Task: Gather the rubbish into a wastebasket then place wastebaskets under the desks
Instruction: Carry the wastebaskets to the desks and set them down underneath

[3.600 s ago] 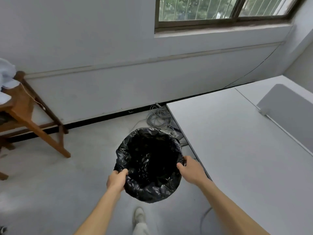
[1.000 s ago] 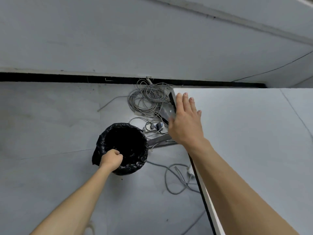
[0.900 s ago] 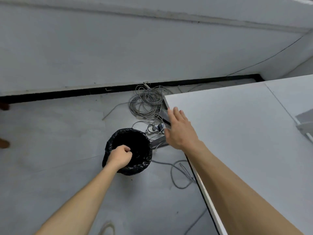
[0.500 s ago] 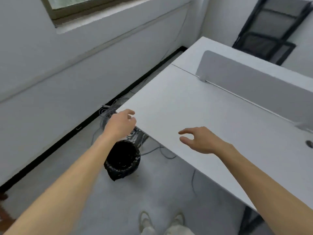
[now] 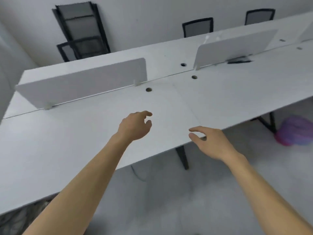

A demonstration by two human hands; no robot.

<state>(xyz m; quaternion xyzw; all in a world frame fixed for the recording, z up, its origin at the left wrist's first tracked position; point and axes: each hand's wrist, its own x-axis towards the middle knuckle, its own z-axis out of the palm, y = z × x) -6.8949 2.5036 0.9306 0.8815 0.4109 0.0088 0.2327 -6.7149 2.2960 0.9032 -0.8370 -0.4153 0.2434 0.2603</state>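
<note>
Left hand [image 5: 135, 127] and right hand [image 5: 210, 143], both empty with loosely curled fingers, hover over the white desk [image 5: 84, 133]; a pink bag [image 5: 296, 133] lies beneath.

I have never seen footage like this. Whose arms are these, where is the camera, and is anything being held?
No machine here: these are a person's two bare arms, filmed by one wide camera worn on the head, looking forward and down. The left hand hovers over a long white desk, the right hand by its front edge. Both are relaxed and hold nothing. On the desk stand two low white screens, with round holes beside them and a small dark thing too blurred to name. Black chairs stand behind. A pink and purple bag sits on the floor at far right.
</note>
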